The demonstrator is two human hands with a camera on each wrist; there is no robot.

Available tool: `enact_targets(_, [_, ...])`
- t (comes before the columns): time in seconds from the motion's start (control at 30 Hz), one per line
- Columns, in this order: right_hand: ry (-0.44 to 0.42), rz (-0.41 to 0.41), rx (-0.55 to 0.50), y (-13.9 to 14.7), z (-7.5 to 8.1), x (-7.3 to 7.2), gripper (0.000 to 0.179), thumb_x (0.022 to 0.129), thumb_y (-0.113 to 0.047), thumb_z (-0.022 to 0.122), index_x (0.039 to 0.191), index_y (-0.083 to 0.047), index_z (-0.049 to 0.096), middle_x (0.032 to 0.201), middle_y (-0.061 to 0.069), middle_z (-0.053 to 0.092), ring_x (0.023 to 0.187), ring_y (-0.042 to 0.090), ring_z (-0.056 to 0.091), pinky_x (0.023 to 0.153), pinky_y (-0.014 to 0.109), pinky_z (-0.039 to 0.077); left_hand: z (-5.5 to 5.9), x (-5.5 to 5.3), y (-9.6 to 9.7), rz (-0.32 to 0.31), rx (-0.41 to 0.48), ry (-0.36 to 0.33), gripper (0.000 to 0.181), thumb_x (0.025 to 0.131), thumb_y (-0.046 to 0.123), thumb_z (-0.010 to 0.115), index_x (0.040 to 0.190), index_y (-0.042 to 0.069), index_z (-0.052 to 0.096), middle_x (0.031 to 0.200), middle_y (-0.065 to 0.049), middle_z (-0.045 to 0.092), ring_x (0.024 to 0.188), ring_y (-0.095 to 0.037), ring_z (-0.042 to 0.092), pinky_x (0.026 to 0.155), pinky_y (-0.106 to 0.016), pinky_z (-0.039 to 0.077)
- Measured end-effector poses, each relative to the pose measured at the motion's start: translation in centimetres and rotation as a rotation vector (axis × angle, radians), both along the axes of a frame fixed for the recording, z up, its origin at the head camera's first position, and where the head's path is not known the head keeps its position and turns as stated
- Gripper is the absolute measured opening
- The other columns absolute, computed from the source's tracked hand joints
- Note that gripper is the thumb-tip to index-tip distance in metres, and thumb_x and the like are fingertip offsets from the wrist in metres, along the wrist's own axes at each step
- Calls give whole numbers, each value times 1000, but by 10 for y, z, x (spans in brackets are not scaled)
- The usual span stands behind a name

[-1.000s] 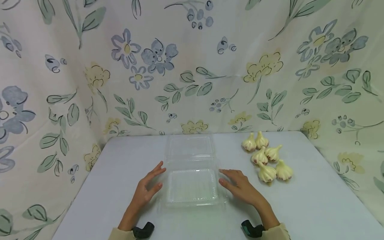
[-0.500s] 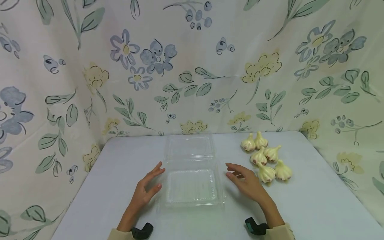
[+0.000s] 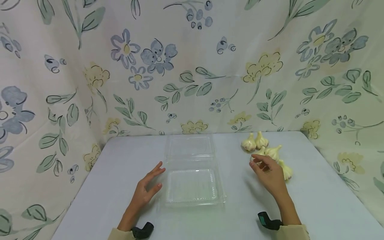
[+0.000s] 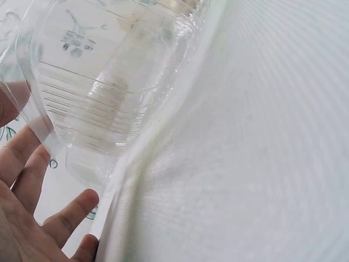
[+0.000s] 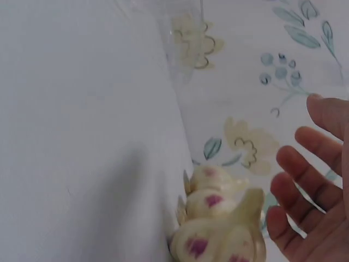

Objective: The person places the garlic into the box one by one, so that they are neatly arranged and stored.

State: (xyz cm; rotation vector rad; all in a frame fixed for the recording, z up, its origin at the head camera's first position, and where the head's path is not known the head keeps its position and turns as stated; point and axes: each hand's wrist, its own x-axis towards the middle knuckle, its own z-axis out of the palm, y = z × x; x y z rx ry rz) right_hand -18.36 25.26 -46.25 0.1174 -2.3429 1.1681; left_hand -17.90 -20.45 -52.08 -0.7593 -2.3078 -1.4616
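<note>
A clear plastic hinged container (image 3: 194, 204) lies on the table with its lid (image 3: 189, 147) folded back flat. Beside its left edge is my left hand (image 3: 145, 189), fingers spread; in the left wrist view its fingertips are near the clear rim (image 4: 46, 128). My right hand (image 3: 271, 174) hovers at the cluster of garlic bulbs, fingers loosely bent, holding nothing. Two bulbs (image 3: 248, 143) show at the back, and others (image 3: 273, 153) are partly hidden behind the hand. The right wrist view has several garlic bulbs (image 5: 218, 234) just short of the fingertips.
A white table (image 3: 126, 156) carries everything. Floral cloth (image 3: 192, 66) hangs behind it and along both sides. Dark wrist-worn devices (image 3: 143, 230) sit at both sleeves.
My right hand has left the container's right side and moved right and away from me to the garlic bulbs. The left hand, container and bulbs have stayed put.
</note>
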Motion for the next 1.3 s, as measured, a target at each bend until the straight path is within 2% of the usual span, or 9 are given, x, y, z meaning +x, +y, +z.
enact_targets(0.13, [-16, -110, -10, 11, 2, 2, 27, 89, -14, 79, 115, -7, 75, 100, 8, 69, 80, -1, 52, 72, 14, 41, 1, 1, 1, 4, 2, -6, 49, 93, 2, 63, 142, 10, 60, 160, -18, 43, 151, -3, 35, 116, -9, 22])
enact_targets(0.27, [-10, -200, -16, 22, 2, 3, 31, 87, -12, 80, 116, -5, 75, 108, 14, 67, 87, 4, 50, 77, 25, 38, 2, 2, 2, 14, -8, 0, 49, 93, 2, 64, 141, 10, 60, 160, -18, 43, 151, -3, 36, 115, -9, 22])
enact_targets(0.43, [-63, -288, -21, 36, -2, 3, 41, 88, -16, 78, 126, -4, 70, 129, 24, 58, 110, 29, 45, 89, 47, 31, 1, 3, 0, 12, -8, -3, 49, 93, 2, 64, 141, 10, 60, 160, -17, 43, 151, -4, 35, 116, -9, 22])
enact_targets(0.5, [-113, -309, -24, 42, -2, 4, 48, 90, -21, 75, 134, -4, 64, 139, 27, 52, 122, 40, 39, 94, 56, 26, 1, 4, 0, 10, -8, -6, 49, 93, 2, 64, 141, 10, 60, 160, -17, 43, 151, -4, 35, 116, -10, 22])
enact_targets(0.57, [-164, -327, -29, 48, -3, 6, 54, 92, -27, 73, 141, -6, 58, 148, 27, 45, 132, 44, 31, 99, 63, 21, 0, 3, 0, 9, -12, 3, 49, 92, 2, 65, 141, 8, 60, 159, -18, 43, 151, -5, 35, 116, -10, 22])
enact_targets(0.7, [-242, -336, -41, 59, -7, 8, 65, 94, -34, 69, 149, -6, 48, 156, 30, 35, 138, 49, 23, 102, 68, 16, 1, 2, -1, 10, -21, 8, 49, 92, 3, 65, 141, 8, 60, 159, -18, 43, 152, -6, 35, 116, -10, 22])
enact_targets(0.93, [-379, -321, -25, 71, -12, 5, 76, 97, -44, 62, 157, -5, 35, 159, 36, 27, 140, 56, 22, 103, 74, 16, 3, -3, 0, 2, -22, -20, 50, 93, 4, 66, 142, 10, 59, 162, -15, 41, 153, -9, 33, 118, -12, 21])
enact_targets(1.17, [-450, -294, -53, 73, -17, 2, 75, 98, -44, 59, 158, -6, 35, 157, 35, 32, 140, 52, 25, 101, 69, 26, 5, -7, -1, -18, -18, -34, 53, 93, 3, 66, 144, 9, 57, 163, -14, 38, 154, -13, 32, 120, -15, 21])
enact_targets(1.3, [-483, -279, -67, 72, -19, 1, 72, 99, -43, 57, 157, -6, 37, 158, 33, 34, 142, 52, 25, 106, 70, 25, 4, -7, -3, -20, -20, -40, 53, 93, 3, 67, 145, 9, 56, 164, -14, 38, 154, -15, 32, 121, -16, 21])
